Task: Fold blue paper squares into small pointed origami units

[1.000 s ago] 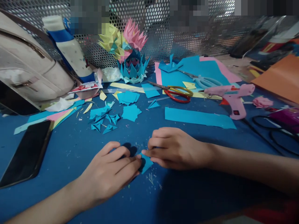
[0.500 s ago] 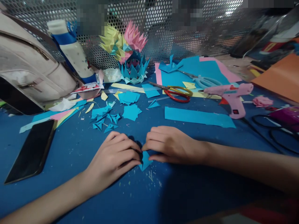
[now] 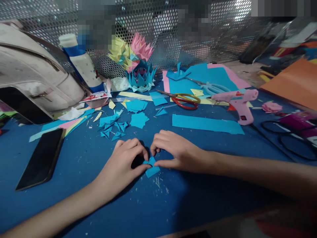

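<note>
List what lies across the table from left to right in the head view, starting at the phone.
Phone → left hand → small blue paper piece → right hand → red-handled scissors → pink glue gun → orange sheet.

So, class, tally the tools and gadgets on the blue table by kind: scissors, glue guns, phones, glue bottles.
Scissors: 2, red-and-yellow pair, pale blue pair
Glue guns: 1, pink
Phones: 1, black
Glue bottles: 1, white with blue
Total: 5
</note>
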The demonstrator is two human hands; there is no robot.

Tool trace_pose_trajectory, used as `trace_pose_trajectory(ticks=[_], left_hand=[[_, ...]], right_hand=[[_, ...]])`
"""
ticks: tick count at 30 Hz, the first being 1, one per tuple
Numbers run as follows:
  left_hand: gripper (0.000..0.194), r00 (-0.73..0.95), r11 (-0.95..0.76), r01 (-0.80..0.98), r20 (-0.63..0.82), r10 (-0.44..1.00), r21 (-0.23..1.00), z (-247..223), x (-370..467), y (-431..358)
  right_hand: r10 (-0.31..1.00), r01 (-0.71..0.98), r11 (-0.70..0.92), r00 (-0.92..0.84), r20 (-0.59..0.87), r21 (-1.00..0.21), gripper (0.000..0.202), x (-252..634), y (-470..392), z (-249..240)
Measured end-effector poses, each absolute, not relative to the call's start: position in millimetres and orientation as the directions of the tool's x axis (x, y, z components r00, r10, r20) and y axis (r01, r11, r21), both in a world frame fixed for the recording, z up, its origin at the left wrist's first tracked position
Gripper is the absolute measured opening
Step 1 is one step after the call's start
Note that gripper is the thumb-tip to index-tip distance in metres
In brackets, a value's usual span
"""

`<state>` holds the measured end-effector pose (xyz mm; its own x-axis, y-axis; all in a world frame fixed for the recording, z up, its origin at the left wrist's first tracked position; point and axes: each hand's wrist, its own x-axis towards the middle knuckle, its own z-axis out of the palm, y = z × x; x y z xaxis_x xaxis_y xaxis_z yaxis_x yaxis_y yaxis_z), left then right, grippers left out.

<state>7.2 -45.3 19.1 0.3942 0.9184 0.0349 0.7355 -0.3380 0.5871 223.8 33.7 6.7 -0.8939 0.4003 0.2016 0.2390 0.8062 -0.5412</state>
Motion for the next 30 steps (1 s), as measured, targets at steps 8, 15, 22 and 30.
trace_pose_trajectory(ticks=[8, 15, 22, 30], left_hand=[[0.013, 0.386, -0.308, 0.689, 0.027, 0.922, 0.656, 18, 9, -43], [0.018, 0.278, -0.247, 0.656, 0.077, 0.958, 0.713, 19, 8, -42], [0.012, 0.261, -0.262, 0.683, 0.107, 0.959, 0.682, 12, 3, -43], [0.007, 0.349, -0.404, 0.694, 0.213, 0.913, 0.596, 10, -2, -47]], right_hand=[[0.447, 0.171, 0.681, -0.867, 0.219, -0.712, 0.008, 219, 28, 10], [0.517, 0.228, 0.618, -0.839, 0.171, -0.752, 0.009, 219, 27, 10], [0.519, 0.261, 0.682, -0.831, 0.201, -0.683, 0.003, 221, 30, 8], [0.446, 0.219, 0.783, -0.850, 0.280, -0.582, 0.007, 224, 33, 5]])
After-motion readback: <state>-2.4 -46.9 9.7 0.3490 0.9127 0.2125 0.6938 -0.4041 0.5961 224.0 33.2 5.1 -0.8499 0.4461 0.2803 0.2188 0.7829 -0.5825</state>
